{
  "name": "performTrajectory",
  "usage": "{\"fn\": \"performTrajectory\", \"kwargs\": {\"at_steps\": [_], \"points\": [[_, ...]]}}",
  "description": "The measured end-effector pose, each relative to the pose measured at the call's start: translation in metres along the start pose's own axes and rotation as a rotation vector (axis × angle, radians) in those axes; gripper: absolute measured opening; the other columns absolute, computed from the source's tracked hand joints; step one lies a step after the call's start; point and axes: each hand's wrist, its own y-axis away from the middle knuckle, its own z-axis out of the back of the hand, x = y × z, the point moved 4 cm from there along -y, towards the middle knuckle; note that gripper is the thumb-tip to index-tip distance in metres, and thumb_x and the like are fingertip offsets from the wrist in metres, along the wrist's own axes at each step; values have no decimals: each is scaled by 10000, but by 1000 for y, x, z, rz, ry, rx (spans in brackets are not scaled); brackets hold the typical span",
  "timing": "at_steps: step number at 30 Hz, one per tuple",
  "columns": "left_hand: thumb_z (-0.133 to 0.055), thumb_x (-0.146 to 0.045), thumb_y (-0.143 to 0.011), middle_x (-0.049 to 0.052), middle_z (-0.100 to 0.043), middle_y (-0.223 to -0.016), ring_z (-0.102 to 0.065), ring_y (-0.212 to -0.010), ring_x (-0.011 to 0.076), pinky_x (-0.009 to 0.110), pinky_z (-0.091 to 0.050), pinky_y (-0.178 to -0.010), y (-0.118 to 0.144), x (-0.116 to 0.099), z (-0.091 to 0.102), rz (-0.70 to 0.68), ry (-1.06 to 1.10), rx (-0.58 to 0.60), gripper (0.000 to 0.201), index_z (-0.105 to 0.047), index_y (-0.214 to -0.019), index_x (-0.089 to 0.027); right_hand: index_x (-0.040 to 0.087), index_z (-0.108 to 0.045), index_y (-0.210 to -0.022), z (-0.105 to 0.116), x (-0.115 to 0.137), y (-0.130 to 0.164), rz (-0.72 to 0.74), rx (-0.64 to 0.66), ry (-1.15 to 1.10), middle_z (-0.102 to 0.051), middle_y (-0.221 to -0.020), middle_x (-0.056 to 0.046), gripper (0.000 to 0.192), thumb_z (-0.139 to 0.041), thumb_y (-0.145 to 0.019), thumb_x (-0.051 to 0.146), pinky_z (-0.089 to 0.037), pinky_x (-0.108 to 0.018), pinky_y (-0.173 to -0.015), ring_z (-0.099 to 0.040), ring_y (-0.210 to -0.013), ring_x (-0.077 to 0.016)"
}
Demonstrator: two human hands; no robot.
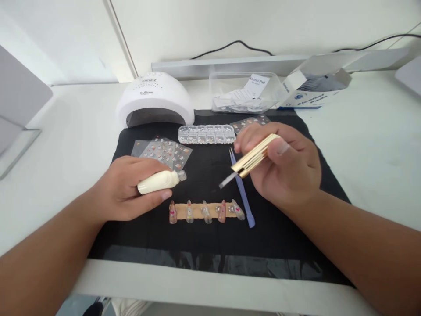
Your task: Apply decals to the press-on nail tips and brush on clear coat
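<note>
My left hand [126,193] grips a cream nail polish bottle [158,182], tipped on its side with its uncapped neck pointing right. In my right hand [286,166] is the gold brush cap [255,156], its brush [227,180] angled down to the left, apart from the bottle. Below both hands, several decorated false nails [206,212] lie in a row across a tan strip [180,211]. Purple tweezers [243,193] rest on the black mat under the brush cap, to the right of the nails.
A white nail lamp [154,98] stands at the back left. Sticker sheets [164,151] and a clear rhinestone case [206,134] lie on the black mat [204,241]. Behind are a clear tub [217,87] of packets and an alcohol pad box [309,98].
</note>
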Motion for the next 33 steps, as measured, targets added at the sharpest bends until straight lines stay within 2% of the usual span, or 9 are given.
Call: {"fn": "performTrajectory", "kwargs": {"at_steps": [6, 12, 15, 23, 29, 33], "points": [[-604, -281, -941, -34, -656, -713, -550, -530, 96, 206, -407, -517, -1, 4, 0, 33, 0, 3, 83, -610, -992, -215, 223, -616, -690, -7, 2, 7, -62, 288, 100, -531, -648, -9, 292, -617, -938, 378, -402, -374, -679, -515, -713, -195], [-616, -305, -936, -33, -666, -697, -553, -521, 105, 225, -404, -520, 3, 8, -1, 67, -9, -9, 96, -635, -984, -224, 221, -576, -694, -15, 6, 7, -39, 415, 173, -534, -627, 5, 199, -571, -889, 180, -415, -365, -695, -506, -720, -181], [-618, -299, -933, -35, -666, -694, -546, -514, 102, 222, -398, -512, 4, 7, 0, 66, -6, -2, 85, -633, -971, -224, 221, -565, -689, -15, 6, 5, -28, 425, 190, -532, -620, 7, 199, -565, -883, 175, -420, -362, -689, -506, -711, -177], [-603, -276, -944, -30, -670, -710, -572, -546, 108, 206, -422, -533, 1, 4, 1, 27, -23, -10, 68, -616, -972, -216, 215, -563, -658, -6, 1, 2, -64, 329, 253, -524, -661, 0, 219, -584, -876, 205, -402, -364, -678, -509, -706, -180], [-600, -272, -939, -10, -678, -707, -574, -540, 112, 214, -424, -538, -2, 4, 1, 24, -10, -12, 94, -625, -970, -187, 218, -581, -661, -2, -3, 1, -120, 262, 193, -526, -671, -12, 224, -576, -885, 230, -381, -364, -674, -513, -716, -195], [-589, -279, -944, 20, -708, -761, -619, -597, 135, 235, -444, -571, -3, 3, -1, 38, 41, -13, 110, -632, -966, -180, 204, -564, -657, -5, 1, 1, -130, 360, 201, -517, -682, -7, 255, -581, -897, 289, -379, -351, -664, -500, -690, -182]]}}
